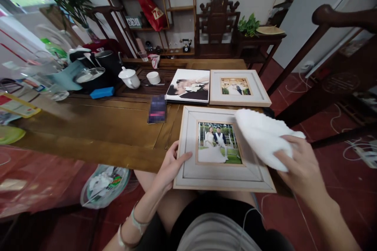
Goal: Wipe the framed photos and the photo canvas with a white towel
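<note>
Picture frame (221, 145), one: I see it at the near edge of the wooden table (118, 125). My left hand (171, 166), at its nine o'clock, pinches the edge; my right hand (302, 160), three o'clock, clutches white cloth (262, 135). Second frame (218, 82): twelve o'clock.

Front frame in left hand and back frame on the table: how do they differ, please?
The front frame is gripped by the left hand, nearer the camera; the back frame lies untouched on the table. A white cloth in the right hand overlaps the front frame but not the back frame. The front frame's photo is greener; the back frame's photo looks browner. Both have wide pale borders and light wood edges.
</note>
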{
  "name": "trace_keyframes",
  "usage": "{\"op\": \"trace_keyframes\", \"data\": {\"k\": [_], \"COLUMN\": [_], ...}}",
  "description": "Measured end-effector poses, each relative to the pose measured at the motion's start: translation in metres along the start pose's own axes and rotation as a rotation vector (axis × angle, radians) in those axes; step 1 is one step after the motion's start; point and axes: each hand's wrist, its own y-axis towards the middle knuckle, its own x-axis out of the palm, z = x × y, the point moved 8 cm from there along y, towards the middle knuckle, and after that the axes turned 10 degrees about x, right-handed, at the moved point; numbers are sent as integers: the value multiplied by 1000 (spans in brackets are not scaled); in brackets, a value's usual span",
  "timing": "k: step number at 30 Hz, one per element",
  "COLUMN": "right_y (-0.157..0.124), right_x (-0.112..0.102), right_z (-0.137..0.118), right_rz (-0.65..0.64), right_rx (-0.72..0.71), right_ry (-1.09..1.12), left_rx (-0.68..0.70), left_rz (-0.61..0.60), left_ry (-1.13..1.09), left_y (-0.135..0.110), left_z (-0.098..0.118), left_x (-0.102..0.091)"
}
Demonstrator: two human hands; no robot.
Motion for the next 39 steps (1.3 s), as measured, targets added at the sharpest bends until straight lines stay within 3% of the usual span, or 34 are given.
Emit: {"op": "trace_keyframes", "data": {"k": [3, 9, 17, 21, 25, 39], "right_y": [6, 9, 14, 14, 13, 5], "right_x": [16, 37, 41, 42, 40, 38], "right_z": [-9, -19, -24, -21, -21, -26], "right_rz": [-76, -119, -27, -27, -15, -20], "right_rx": [-55, 50, 128, 129, 122, 46], "right_ry": [57, 117, 90, 105, 118, 88], "left_rx": [34, 202, 730, 937, 923, 966], "left_rz": [-14, -47, 20, -179, -382, -360], "left_ry": [46, 313, 891, 959, 906, 879], "left_y": [4, 23, 28, 26, 31, 30], "left_z": [2, 9, 43, 51, 45, 32], "left_x": [3, -2, 9, 28, 37, 29]}}
